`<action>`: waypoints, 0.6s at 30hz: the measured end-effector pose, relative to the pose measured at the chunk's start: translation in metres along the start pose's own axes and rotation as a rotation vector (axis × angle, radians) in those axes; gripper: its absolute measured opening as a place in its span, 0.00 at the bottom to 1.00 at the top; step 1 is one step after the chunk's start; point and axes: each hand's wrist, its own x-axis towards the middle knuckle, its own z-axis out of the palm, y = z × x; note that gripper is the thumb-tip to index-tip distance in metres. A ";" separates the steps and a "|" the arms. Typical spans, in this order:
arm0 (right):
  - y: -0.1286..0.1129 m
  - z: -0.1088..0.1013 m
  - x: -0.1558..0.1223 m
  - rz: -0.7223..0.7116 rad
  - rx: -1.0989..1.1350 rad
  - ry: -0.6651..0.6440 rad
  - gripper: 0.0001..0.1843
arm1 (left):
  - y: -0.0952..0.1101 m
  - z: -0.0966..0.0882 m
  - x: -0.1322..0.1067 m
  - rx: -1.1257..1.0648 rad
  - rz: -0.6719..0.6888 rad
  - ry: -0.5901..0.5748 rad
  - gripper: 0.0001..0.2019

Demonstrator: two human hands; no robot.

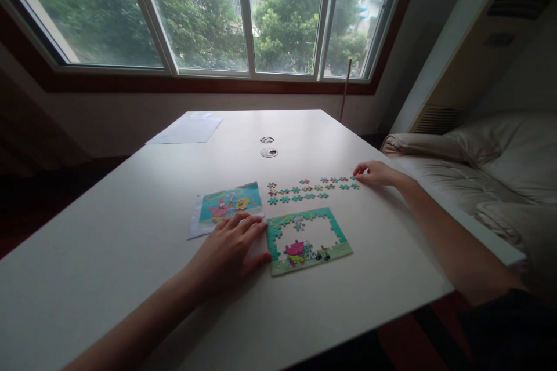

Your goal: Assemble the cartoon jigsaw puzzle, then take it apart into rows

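Note:
A partly filled jigsaw puzzle (285,269) lies on the table, its green and teal border joined around a bare white middle. My left hand (235,243) rests palm down with fingers apart, its thumb and fingertips at the puzzle's left edge. Under those fingers is the near part of a cartoon picture sheet (226,200). Beyond the puzzle, loose puzzle pieces (296,190) are laid out in rows. At the right end of the farthest row, my right hand (376,174) pinches a small teal puzzle piece (353,177), partly covered by the fingertips.
The white table (130,232) carries two small round items (268,152) near its middle and a sheet of paper (187,129) at the far left. A beige sofa (478,151) stands to the right. Windows (243,17) line the far wall, with a thin stick (346,90) leaning there.

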 end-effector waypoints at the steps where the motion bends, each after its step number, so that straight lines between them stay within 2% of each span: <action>1: -0.003 0.001 0.000 -0.010 0.002 0.003 0.14 | 0.000 0.000 0.000 0.000 0.000 -0.002 0.23; 6: -0.021 0.006 0.006 -0.116 -0.008 -0.002 0.17 | 0.001 0.000 0.000 0.001 -0.001 -0.008 0.22; 11: -0.023 0.010 0.015 -0.111 -0.022 -0.043 0.15 | 0.000 0.002 0.000 0.004 0.002 -0.001 0.22; 18: -0.026 0.008 0.011 -0.129 0.005 -0.002 0.10 | 0.000 0.003 0.000 0.009 -0.005 0.016 0.22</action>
